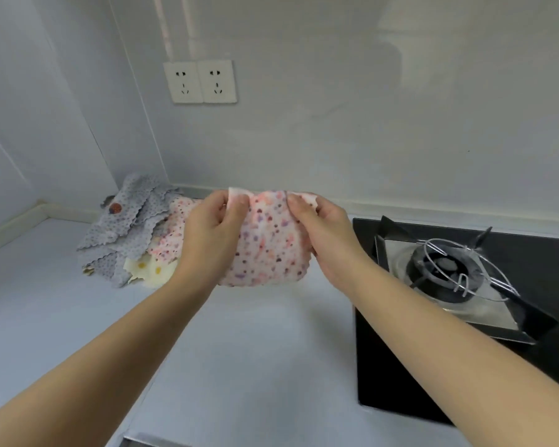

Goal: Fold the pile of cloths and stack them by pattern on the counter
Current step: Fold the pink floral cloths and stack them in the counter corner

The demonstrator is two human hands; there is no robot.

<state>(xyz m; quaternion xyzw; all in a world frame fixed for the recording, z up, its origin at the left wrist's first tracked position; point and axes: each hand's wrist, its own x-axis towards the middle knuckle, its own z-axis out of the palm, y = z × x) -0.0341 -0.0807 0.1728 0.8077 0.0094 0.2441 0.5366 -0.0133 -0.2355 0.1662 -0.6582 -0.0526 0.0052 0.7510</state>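
A white cloth with pink and purple spots [268,243] hangs just above the pale counter [246,350], pinched at its top edge by both hands. My left hand [212,233] grips its upper left corner and my right hand [323,233] grips the upper right. Behind and to the left lies the loose pile: grey dotted cloths [126,227] on top, another pink-spotted cloth [171,240] under them, and a cream cloth with yellow spots [149,269] at the bottom edge.
A black gas hob [484,301] with a burner and wire stand [459,269] fills the right side of the counter. Two wall sockets [200,80] sit above the pile. The counter's back left corner meets the wall.
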